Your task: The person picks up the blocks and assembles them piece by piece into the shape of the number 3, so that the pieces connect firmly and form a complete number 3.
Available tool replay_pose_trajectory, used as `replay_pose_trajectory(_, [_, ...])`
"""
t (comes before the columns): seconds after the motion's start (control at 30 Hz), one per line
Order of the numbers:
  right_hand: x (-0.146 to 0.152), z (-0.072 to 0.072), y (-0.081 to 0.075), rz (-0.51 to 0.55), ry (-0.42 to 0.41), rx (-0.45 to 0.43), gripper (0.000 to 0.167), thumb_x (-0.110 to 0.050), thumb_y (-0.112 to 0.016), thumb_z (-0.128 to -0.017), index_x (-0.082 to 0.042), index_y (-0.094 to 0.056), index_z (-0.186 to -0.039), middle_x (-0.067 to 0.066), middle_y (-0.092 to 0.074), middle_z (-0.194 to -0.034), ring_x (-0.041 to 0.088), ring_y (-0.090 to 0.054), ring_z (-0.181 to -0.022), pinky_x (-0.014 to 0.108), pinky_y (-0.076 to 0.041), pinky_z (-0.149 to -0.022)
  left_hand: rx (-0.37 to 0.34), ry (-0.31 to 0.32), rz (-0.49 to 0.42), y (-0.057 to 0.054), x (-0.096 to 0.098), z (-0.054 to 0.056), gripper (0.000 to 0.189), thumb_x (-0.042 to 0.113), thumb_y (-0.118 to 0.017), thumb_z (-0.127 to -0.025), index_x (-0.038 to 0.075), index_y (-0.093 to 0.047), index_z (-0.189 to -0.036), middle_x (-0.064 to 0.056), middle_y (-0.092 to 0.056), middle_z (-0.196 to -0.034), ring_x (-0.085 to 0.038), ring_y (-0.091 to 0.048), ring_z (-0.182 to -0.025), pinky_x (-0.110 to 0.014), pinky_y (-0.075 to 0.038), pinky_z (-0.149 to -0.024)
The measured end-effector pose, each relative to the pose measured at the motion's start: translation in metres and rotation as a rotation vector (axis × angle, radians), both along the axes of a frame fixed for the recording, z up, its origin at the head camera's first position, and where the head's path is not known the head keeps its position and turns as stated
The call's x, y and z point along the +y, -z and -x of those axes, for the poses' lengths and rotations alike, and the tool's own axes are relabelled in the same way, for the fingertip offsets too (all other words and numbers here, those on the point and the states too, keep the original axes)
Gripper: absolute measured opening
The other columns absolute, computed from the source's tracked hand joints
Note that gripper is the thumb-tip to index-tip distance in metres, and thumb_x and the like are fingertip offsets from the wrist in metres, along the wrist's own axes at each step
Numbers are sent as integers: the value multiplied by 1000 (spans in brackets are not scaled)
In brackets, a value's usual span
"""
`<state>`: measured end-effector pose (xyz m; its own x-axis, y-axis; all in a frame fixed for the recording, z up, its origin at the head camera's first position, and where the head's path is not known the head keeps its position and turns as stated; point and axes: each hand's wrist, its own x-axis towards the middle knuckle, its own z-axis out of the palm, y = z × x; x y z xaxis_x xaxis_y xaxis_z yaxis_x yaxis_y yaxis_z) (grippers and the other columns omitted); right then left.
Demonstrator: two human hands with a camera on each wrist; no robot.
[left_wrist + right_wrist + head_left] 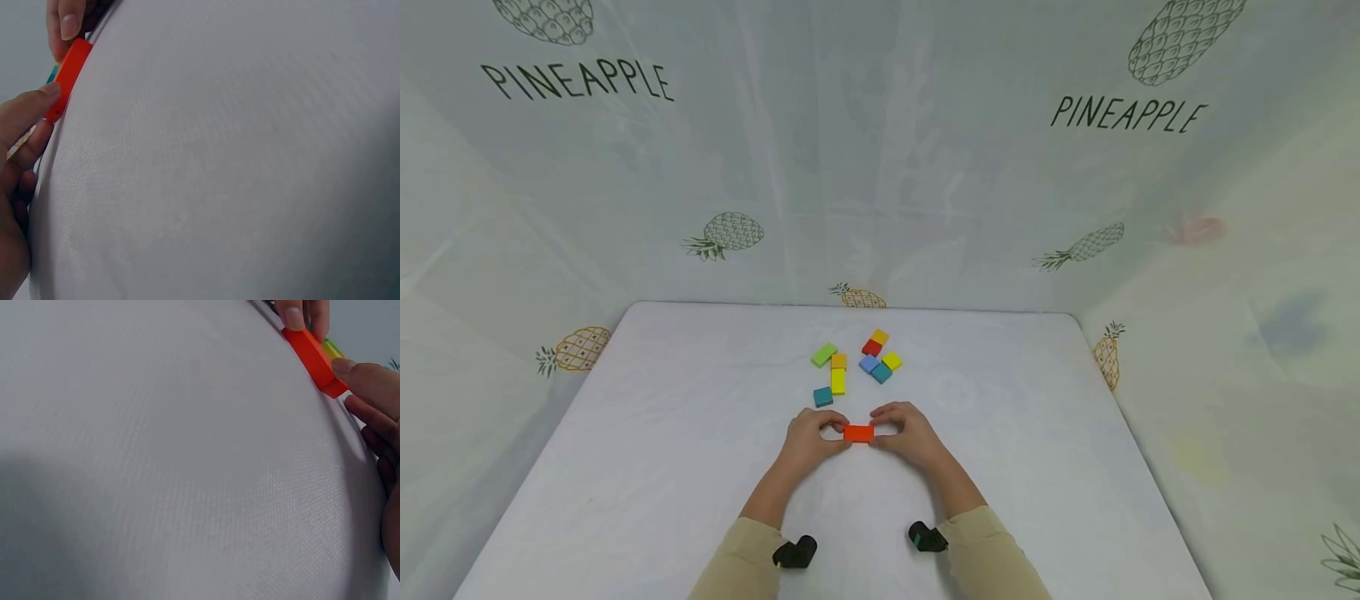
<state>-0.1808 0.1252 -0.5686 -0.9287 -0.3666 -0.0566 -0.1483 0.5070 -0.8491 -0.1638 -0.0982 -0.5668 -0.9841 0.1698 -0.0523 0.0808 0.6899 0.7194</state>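
An orange-red rectangular block (858, 433) lies lengthwise between both hands near the middle of the table. My left hand (811, 438) pinches its left end between thumb and fingers. At the opposite end, my right hand (913, 435) pinches it likewise. In the left wrist view the block (70, 75) shows its long side, with the left thumb on its near end. The right wrist view shows the same block (315, 359) under the right thumb, its underside close to the white cloth. Just beyond the left hand is a teal block (823, 397).
Beyond the hands lie a yellow block (838, 382), an orange block (838, 361) and a green block (823, 354). To their right are several more blocks, among them a red one (872, 348) and a blue one (868, 363). White cloth covers the table (1037, 433); pineapple-print curtains (880, 167) surround it.
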Motion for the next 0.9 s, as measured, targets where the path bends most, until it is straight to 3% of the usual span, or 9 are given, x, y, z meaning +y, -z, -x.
replay_pose_trajectory(0.17, [-1, 2, -1, 35, 30, -27, 22, -24, -77, -84, -19, -74, -105, -8, -62, -114, 21, -51, -116, 49, -40, -100, -27, 20, -48, 1, -4, 1, 30, 23, -83, -79, 20, -71, -106, 13, -59, -85, -16, -48, -93, -38, -42, -83])
replay_pose_trajectory(0.4, [1, 16, -11, 43, 147, -67, 22, -22, -78, -85, -20, -71, -106, -7, -64, -108, 20, -55, -105, 39, -46, -94, -84, 33, -118, -6, -11, 5, 35, 22, -81, -81, 22, -68, -114, 10, -59, -93, -16, -52, -93, -34, -49, -83])
replay_pose_trajectory(0.63, [4, 38, -23, 2, 232, -8, 24, -20, -79, -83, -16, -72, -105, -2, -63, -108, 22, -54, -103, 39, -47, -91, -48, 46, -137, -20, -11, 12, 34, 17, -79, -83, 17, -68, -115, 6, -61, -95, -17, -53, -89, -34, -48, -80])
replay_pose_trajectory(0.9, [2, 65, -28, -22, 236, 26, 25, -18, -79, -84, -11, -71, -107, 1, -63, -110, 23, -54, -103, 40, -46, -92, -16, 5, -126, -27, -7, 23, 33, 16, -80, -82, 15, -70, -113, 5, -62, -93, -17, -54, -86, -32, -49, -77])
